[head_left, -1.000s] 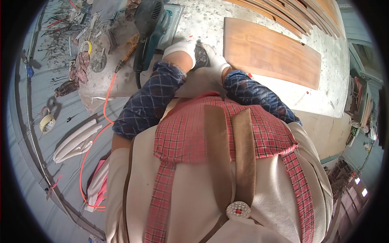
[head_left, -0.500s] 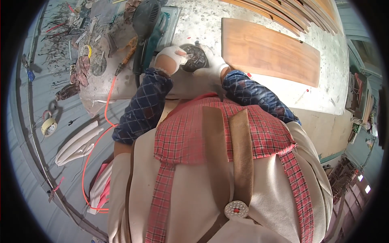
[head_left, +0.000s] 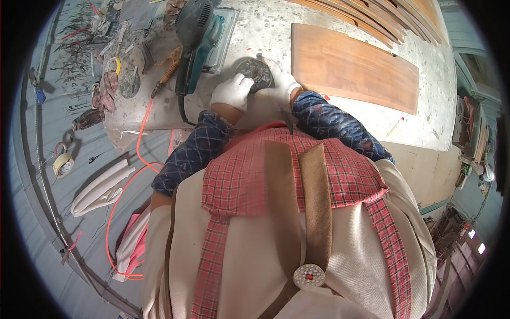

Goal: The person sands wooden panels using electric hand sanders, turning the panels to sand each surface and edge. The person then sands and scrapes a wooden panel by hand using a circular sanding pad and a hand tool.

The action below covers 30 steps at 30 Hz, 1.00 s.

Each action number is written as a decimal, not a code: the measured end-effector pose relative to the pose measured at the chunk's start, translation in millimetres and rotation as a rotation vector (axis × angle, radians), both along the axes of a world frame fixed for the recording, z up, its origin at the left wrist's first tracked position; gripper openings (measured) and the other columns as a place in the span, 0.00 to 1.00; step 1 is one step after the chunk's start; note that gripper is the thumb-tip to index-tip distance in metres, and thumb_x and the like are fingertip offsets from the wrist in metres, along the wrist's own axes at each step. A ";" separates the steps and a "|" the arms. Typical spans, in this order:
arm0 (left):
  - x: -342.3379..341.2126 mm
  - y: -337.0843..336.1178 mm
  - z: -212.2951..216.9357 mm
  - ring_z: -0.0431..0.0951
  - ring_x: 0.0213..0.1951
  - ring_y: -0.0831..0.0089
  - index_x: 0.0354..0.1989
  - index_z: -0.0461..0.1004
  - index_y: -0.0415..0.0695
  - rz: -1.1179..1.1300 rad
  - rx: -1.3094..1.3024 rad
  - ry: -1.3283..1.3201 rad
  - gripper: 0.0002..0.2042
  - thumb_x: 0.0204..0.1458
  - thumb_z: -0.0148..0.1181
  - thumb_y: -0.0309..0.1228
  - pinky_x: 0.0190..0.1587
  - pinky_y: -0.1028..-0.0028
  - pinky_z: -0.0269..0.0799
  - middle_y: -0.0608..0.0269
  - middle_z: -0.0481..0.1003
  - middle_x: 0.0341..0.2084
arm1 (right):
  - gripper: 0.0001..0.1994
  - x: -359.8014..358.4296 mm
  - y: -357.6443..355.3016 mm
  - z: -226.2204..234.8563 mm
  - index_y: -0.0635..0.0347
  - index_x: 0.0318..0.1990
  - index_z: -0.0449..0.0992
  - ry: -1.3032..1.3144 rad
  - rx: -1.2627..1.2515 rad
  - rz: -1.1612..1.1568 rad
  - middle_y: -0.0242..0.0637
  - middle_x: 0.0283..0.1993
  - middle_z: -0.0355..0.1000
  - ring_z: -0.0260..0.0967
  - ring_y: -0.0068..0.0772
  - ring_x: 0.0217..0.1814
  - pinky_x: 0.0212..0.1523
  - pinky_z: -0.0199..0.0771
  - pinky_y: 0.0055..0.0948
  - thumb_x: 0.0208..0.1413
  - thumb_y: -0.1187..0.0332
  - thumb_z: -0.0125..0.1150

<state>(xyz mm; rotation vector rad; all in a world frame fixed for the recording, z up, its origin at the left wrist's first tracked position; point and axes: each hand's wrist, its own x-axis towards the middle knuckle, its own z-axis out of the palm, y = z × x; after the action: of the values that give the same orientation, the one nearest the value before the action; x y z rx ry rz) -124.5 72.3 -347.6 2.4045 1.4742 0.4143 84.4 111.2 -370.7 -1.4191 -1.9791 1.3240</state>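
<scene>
Head view, looking straight down: nearest, filling the lower centre of the frame, is the person's own chest in a beige apron (head_left: pixel 239 255) with red plaid trim and brown straps, a round silver button low in the middle. Above it, two forearms in dark blue quilted sleeves run up toward the upper centre, where both gloved hands meet on a dark round disc (head_left: pixel 254 73) lying on the pale, speckled desk (head_left: pixel 265 32). The left hand (head_left: pixel 231 92), in a white glove, is curled with its fingers pressing the disc's lower left edge; the right hand (head_left: pixel 281 83), also in a white glove, wraps the disc's right side, fingers bent over its rim, so the two hands close on the disc from both sides, nearly touching each other. Just left of the disc sits a teal and black power sander (head_left: pixel 194 37), its black cord dropping off the desk edge. An orange cable (head_left: pixel 139 159) trails from the desk down the left of the frame across the grey floor, past white folded cloths (head_left: pixel 101 186) and a roll of tape (head_left: pixel 63 165). Right of the hands, a brown wooden board (head_left: pixel 353 66) lies flat on the desk, with more boards stacked at the upper right edge.
</scene>
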 end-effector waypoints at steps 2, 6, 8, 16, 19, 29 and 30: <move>-0.1 -2.6 1.7 0.78 0.38 0.53 0.44 0.76 0.49 0.013 0.002 -0.023 0.12 0.50 0.58 0.24 0.38 0.61 0.75 0.59 0.75 0.38 | 0.54 -0.8 4.2 -7.5 0.62 0.73 0.54 0.087 0.026 0.024 0.57 0.72 0.56 0.51 0.56 0.76 0.75 0.53 0.39 0.36 0.55 0.78; -2.6 -7.8 -8.2 0.79 0.37 0.59 0.43 0.77 0.46 0.146 -0.078 -0.292 0.09 0.54 0.59 0.23 0.40 0.66 0.76 0.59 0.76 0.36 | 0.54 -0.2 2.2 -10.1 0.63 0.71 0.59 0.086 -0.013 -0.021 0.56 0.70 0.59 0.54 0.54 0.75 0.74 0.54 0.38 0.33 0.56 0.81; -2.0 -11.2 -21.9 0.79 0.35 0.74 0.42 0.79 0.40 0.388 -0.335 -0.767 0.07 0.56 0.63 0.23 0.40 0.75 0.74 0.61 0.80 0.34 | 0.55 0.4 4.6 -9.1 0.63 0.71 0.59 0.068 -0.027 0.011 0.55 0.71 0.59 0.54 0.54 0.74 0.74 0.54 0.38 0.32 0.56 0.82; -17.3 -8.3 -5.2 0.67 0.21 0.84 0.48 0.80 0.45 0.759 -0.894 -1.048 0.12 0.55 0.68 0.27 0.23 0.81 0.65 0.73 0.78 0.28 | 0.53 -0.4 4.8 -10.4 0.63 0.69 0.61 0.099 -0.036 -0.003 0.55 0.69 0.61 0.55 0.54 0.73 0.74 0.55 0.39 0.32 0.57 0.82; -23.9 -8.8 -3.7 0.68 0.21 0.85 0.48 0.80 0.46 0.816 -0.966 -1.061 0.11 0.57 0.66 0.27 0.22 0.82 0.64 0.74 0.77 0.28 | 0.53 -0.8 4.5 -11.6 0.63 0.69 0.61 0.091 -0.025 0.009 0.56 0.69 0.61 0.55 0.55 0.73 0.73 0.55 0.40 0.32 0.56 0.82; -44.5 -25.1 -22.7 0.64 0.16 0.78 0.47 0.81 0.47 1.009 -0.867 -1.043 0.12 0.54 0.69 0.26 0.20 0.75 0.61 0.71 0.74 0.25 | 0.51 0.4 -2.5 -10.2 0.60 0.67 0.65 0.129 -0.008 0.002 0.52 0.66 0.65 0.59 0.51 0.70 0.71 0.59 0.40 0.30 0.54 0.84; -43.8 -25.6 -23.1 0.64 0.16 0.78 0.47 0.81 0.47 0.999 -0.815 -1.022 0.12 0.53 0.69 0.26 0.20 0.75 0.61 0.71 0.74 0.26 | 0.52 2.0 -4.4 -17.7 0.61 0.67 0.64 0.062 0.054 -0.025 0.52 0.66 0.65 0.59 0.52 0.70 0.71 0.59 0.40 0.31 0.54 0.83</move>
<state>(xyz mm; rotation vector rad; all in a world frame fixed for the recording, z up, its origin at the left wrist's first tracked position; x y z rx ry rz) -168.3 46.7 -370.7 0.5208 1.6563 0.8366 86.4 106.8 -388.4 -1.3574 -1.9356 1.2789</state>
